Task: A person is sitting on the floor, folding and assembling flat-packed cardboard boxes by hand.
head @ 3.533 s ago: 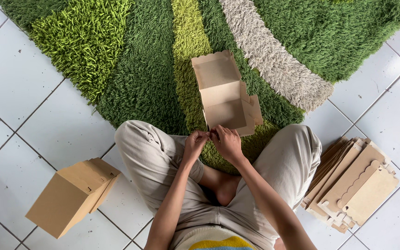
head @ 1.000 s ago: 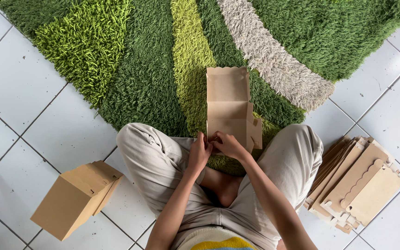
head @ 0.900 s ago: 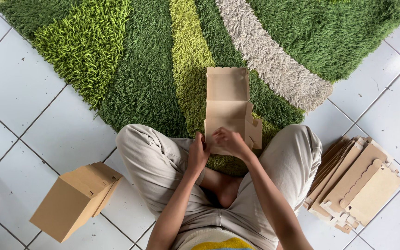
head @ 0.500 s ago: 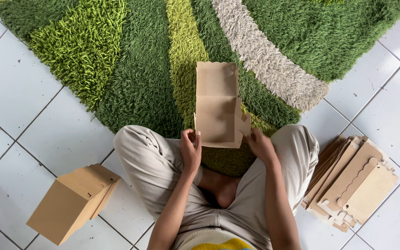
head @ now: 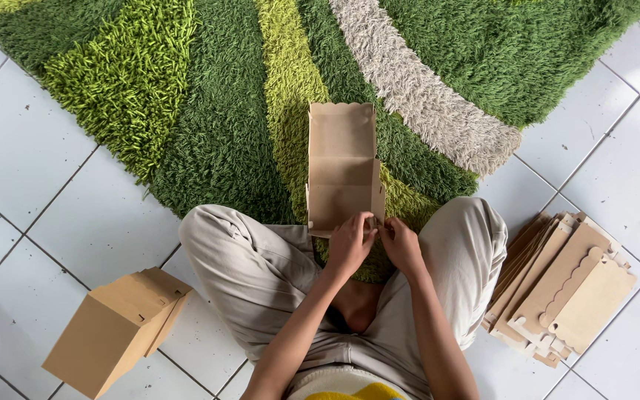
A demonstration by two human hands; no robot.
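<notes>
Both hands' grip pinches brown cardboard box (head: pixel 341 174), half-folded, lid open.

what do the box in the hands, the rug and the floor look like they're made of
Box: likely thin brown cardboard, matte, with crisp fold lines and a scalloped flap edge; the left hand and right hand pinch its near corner.
Rug: long shaggy pile in green and beige bands, probably synthetic fibre.
Floor: white square tiles with dark grout lines, faintly glossy, seemingly ceramic.
</notes>
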